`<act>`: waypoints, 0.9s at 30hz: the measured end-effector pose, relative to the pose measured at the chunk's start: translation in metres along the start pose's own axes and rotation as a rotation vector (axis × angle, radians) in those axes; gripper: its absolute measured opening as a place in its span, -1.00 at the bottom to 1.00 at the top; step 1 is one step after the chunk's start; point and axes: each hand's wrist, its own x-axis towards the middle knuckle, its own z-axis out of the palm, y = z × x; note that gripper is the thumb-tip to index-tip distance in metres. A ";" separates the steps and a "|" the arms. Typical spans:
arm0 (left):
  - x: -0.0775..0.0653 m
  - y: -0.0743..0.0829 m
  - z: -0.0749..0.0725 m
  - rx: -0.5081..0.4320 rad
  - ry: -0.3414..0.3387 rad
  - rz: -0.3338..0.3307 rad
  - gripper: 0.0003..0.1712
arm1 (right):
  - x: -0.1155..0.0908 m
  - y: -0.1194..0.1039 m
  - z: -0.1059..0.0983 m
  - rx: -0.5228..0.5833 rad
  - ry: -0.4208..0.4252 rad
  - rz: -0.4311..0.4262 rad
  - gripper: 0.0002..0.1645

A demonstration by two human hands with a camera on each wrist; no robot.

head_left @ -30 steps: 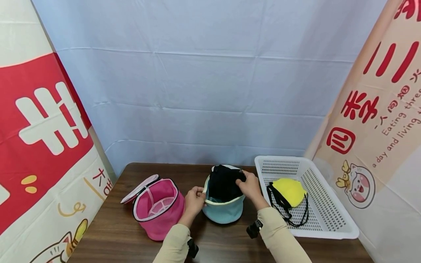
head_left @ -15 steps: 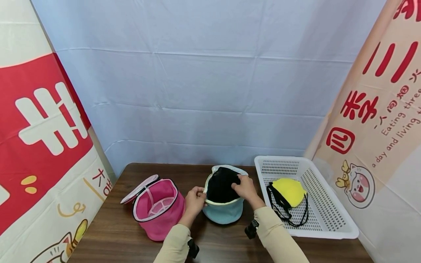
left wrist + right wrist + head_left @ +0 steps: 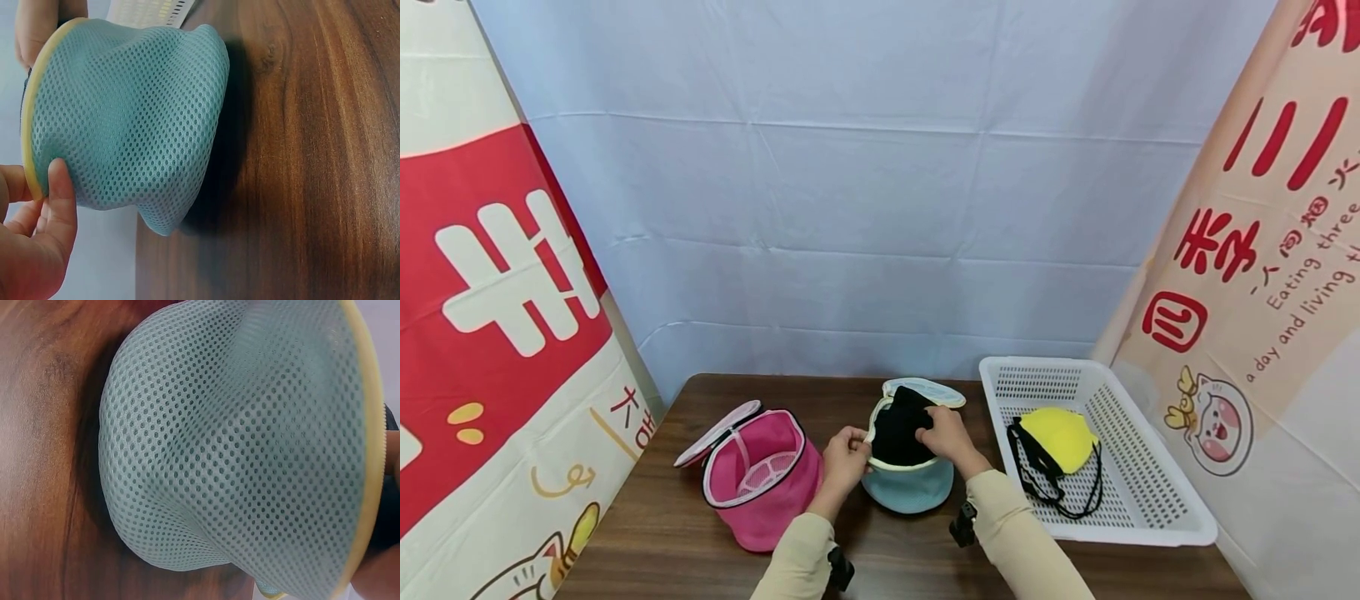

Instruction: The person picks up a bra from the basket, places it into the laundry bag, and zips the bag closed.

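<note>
A light-blue mesh laundry bag (image 3: 910, 487) with a pale yellow zip rim stands on the table, its round lid (image 3: 927, 392) folded back. My left hand (image 3: 844, 458) pinches the left side of that rim; in the left wrist view the thumb (image 3: 60, 187) lies against the mesh outside. A bunched piece of black cloth (image 3: 898, 429) fills the bag's mouth. My right hand (image 3: 947, 433) grips the cloth at its right edge, over the opening. Its fingers are mostly hidden behind the rim in the right wrist view.
Left of my left hand, a pink mesh laundry bag (image 3: 778, 508) stands with its lid flipped back. To the right is a white perforated basket (image 3: 1150, 467) holding a yellow piece of fabric (image 3: 1060, 437) with black straps and cords (image 3: 1075, 510). Behind the table (image 3: 895, 567) hangs a pale blue curtain.
My right hand has moved left and slightly down with the black cloth, which now sits more bunched inside the bag's mouth. More of the folded-back lid shows. My left hand stays on the rim.
</note>
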 end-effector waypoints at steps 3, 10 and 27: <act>-0.001 -0.001 0.001 0.011 0.000 0.001 -0.90 | 0.000 -0.001 0.002 -0.049 -0.004 0.013 -0.42; 0.001 -0.002 0.004 0.029 0.007 0.037 -0.90 | 0.003 0.001 0.009 -0.154 0.008 -0.009 -0.39; 0.003 0.003 0.008 0.179 0.077 -0.022 -0.83 | 0.010 -0.003 0.018 -0.278 -0.017 0.037 -0.60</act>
